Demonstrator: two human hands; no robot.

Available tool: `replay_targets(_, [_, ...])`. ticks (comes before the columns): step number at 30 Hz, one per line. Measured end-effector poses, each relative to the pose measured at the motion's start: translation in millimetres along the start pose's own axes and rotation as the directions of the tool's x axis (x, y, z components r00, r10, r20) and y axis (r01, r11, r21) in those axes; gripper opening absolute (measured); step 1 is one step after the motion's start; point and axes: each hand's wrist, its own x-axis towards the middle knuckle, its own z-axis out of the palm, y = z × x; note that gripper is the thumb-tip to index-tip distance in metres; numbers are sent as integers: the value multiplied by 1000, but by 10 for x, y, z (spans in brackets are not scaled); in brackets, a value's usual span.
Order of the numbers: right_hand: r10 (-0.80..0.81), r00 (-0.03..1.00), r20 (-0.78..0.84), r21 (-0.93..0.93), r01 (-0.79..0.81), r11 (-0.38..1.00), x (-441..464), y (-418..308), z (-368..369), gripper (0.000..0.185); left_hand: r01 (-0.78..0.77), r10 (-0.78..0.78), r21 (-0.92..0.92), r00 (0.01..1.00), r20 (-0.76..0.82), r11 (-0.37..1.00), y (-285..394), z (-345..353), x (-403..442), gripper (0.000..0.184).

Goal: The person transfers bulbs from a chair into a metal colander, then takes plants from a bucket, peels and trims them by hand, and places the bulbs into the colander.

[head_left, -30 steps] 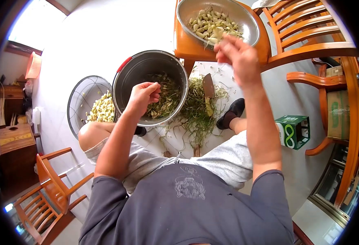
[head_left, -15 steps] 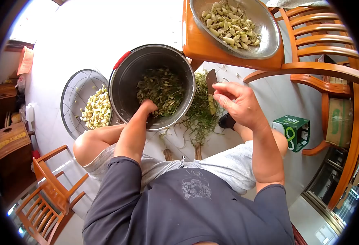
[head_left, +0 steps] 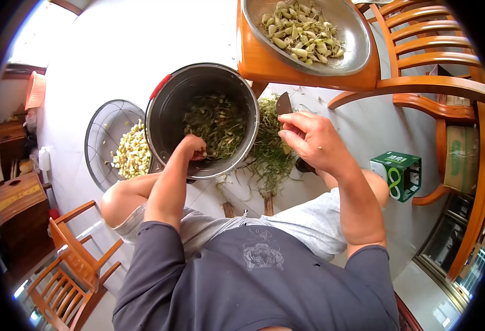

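Observation:
My left hand (head_left: 192,147) is inside the near part of a large dark bucket (head_left: 162,118) with a red grip on its rim. Its fingers are closed, with a small pale bulb (head_left: 204,155) partly showing at the tips. Below it in the bucket lie tangled green stalks and bulbs (head_left: 217,124). To the right of the bucket, my right hand (head_left: 311,138) is closed on a knife (head_left: 284,103); the dark blade points away from me and the handle is hidden by the fingers. Cut greens (head_left: 270,160) lie on the floor beneath that hand.
A wire basket (head_left: 95,118) with trimmed white bulbs (head_left: 134,151) stands left of the bucket. On an orange wooden chair (head_left: 248,60) ahead rests a metal colander (head_left: 361,47) of untrimmed bulbs. A green box (head_left: 397,175) sits at right, with wooden chairs on both sides.
My left hand has come up out of the greens toward the bucket's near side, its fingers now visible. My right hand, with the knife, has shifted slightly left.

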Motion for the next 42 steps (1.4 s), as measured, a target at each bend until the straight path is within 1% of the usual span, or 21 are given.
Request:
replay_targets(2, [-16, 1000, 15, 4, 16, 1000, -11, -11, 11, 24, -112, 143, -228, 982, 122, 967, 51, -203, -466, 11])
replay_targets(4, [-37, 999, 28, 6, 37, 999, -25, -43, 24, 25, -200, 362, -522, 904, 228, 829, 45, -364, -814, 10])
replay_targets(7, [24, 997, 70, 208, -38, 977, -34, -32, 148, 27, -262, 556, -664, 784, 277, 700, 223, -349, -1593, 16])
replay_targets(10, [-7, 1000, -13, 311, 10, 950, -1, 30, 378, 30, -315, 740, -757, 596, 311, 572, 251, -256, -2006, 17])
replay_targets(11, [10, 999, 43, 280, -22, 960, 14, -105, 330, 32, -323, 772, -776, 556, 309, 542, 258, -194, -2157, 18])
replay_targets(12, [0, 999, 37, 307, -11, 952, 7, -158, 353, 39, -314, 806, -800, 498, 320, 512, 248, -140, -2224, 18])
replay_targets(13, [-131, 991, -23, 171, 133, 976, 23, -159, 393, 43, -295, 822, -811, 449, 349, 505, 243, -97, -2271, 18])
replay_targets(14, [-264, 963, -60, 23, 266, 964, 38, -142, 434, 48, -273, 836, -822, 398, 377, 500, 240, -51, -2317, 18])
replay_targets(15, [-295, 954, -49, 17, 296, 955, 41, -146, 451, 52, -274, 833, -818, 400, 381, 506, 237, 9, -2379, 16])
replay_targets(18, [-321, 947, -18, 46, 321, 946, 22, -107, 531, 52, -258, 835, -819, 372, 405, 513, 219, 156, -2486, 17])
replay_targets(19, [-290, 957, 0, 166, 286, 944, 2, -103, 531, 45, -297, 832, -800, 387, 397, 520, 224, 199, -2525, 19])
replay_targets(22, [-241, 969, 50, 191, 228, 955, -75, -69, 514, 35, -292, 807, -787, 440, 394, 544, 214, 274, -2623, 19])
replay_targets(23, [-272, 962, -27, 210, 272, 939, -103, -69, 531, 28, -278, 802, -789, 441, 402, 548, 217, 288, -2679, 21])
replay_targets(26, [-175, 984, -23, 304, 173, 937, -184, -34, 508, 24, -395, 804, -725, 461, 375, 564, 204, 332, -2767, 26])
replay_targets(27, [-140, 990, 1, 335, 131, 933, -217, -34, 488, 23, -385, 801, -724, 453, 392, 572, 202, 336, -2773, 32])
replay_targets(29, [-73, 996, 52, 395, 46, 917, -274, -63, 421, 21, -416, 806, -703, 431, 407, 577, 207, 360, -2815, 31])
replay_targets(30, [-54, 994, 96, 391, 12, 920, -293, -71, 383, 20, -431, 808, -692, 420, 414, 579, 214, 372, -2835, 30])
replay_targets(32, [-17, 983, 184, 381, -55, 923, -331, -77, 323, 20, -460, 793, -654, 446, 414, 600, 230, 390, -2864, 26])
replay_targets(36, [-64, 983, 172, 330, 4, 944, -385, -44, 283, 18, -493, 776, -604, 478, 412, 625, 262, 457, -2849, 21])
replay_targets(38, [-81, 987, 138, 296, 37, 954, -399, -45, 279, 18, -544, 772, -554, 517, 369, 630, 277, 532, -2882, 19])
replay_targets(42, [-16, 985, 170, 287, -34, 957, -427, -52, 231, 17, -666, 772, -391, 542, 332, 636, 317, 565, -2940, 17])
